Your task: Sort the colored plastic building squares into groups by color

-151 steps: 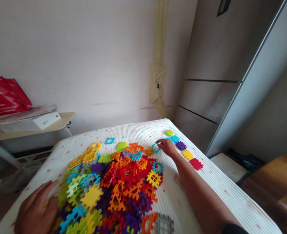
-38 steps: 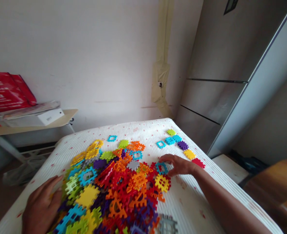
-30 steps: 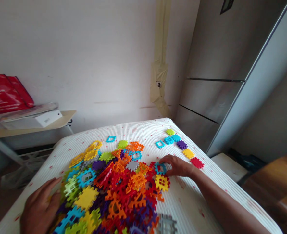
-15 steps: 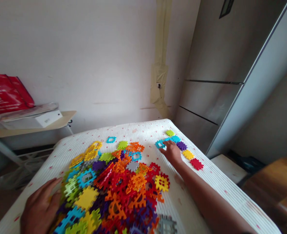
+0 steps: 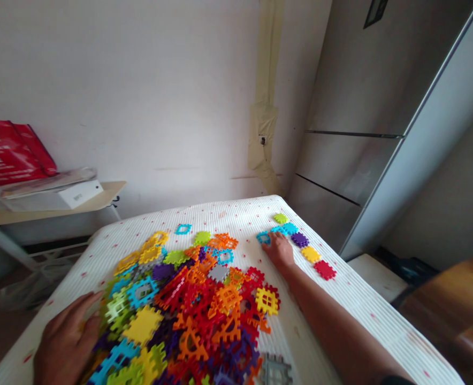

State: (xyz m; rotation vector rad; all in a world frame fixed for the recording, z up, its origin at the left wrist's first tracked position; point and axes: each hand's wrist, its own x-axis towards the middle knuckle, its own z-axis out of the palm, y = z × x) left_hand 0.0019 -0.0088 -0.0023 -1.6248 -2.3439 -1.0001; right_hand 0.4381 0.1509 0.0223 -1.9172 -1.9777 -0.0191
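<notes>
My right hand (image 5: 279,251) lies at the far end of a white ribbed mattress (image 5: 304,315), its fingertips on a cyan frame-shaped waffle block (image 5: 262,238). That block sits at the start of a loose row of flat plastic blocks: a cyan one (image 5: 289,228), a purple one (image 5: 299,239), a yellow one (image 5: 311,254) and a red one (image 5: 325,270). A lime block (image 5: 280,218) lies just behind the row. My left hand (image 5: 63,345) rests flat against the near edge of a large heap of multicoloured waffle blocks (image 5: 204,305), holding nothing.
A grey fridge (image 5: 352,160) stands beyond the mattress on the right, with a wooden surface (image 5: 449,315) lower down. On the left, a shelf (image 5: 114,188) carries a red bag (image 5: 12,152) and a white box (image 5: 82,194). Tape (image 5: 264,128) runs up the wall.
My right hand has moved from the heap's right side to the far row, and the cyan frame block that lay on the heap is gone from there. My left hand has stayed put.
</notes>
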